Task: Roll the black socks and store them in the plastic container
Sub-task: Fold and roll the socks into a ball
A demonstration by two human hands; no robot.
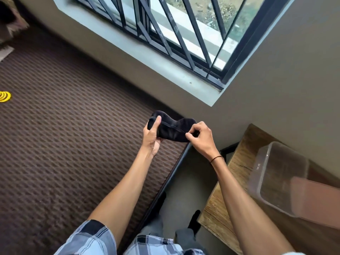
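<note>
A bundle of black socks (172,128) is held in the air in front of me, above the edge of the bed. My left hand (152,137) grips its left end, thumb on top. My right hand (201,137) pinches the right end of the cuff between thumb and fingers. The cuff edge is stretched between both hands. A clear plastic container (279,177) stands on a wooden table (233,173) at the lower right, below my right forearm. Its inside looks dark; I cannot tell what it holds.
A brown patterned bedspread (73,135) fills the left side. A barred window (174,34) is set in the wall ahead. A reddish-brown lid or box (316,201) lies against the container's near end. A yellow object (4,96) lies at the far left.
</note>
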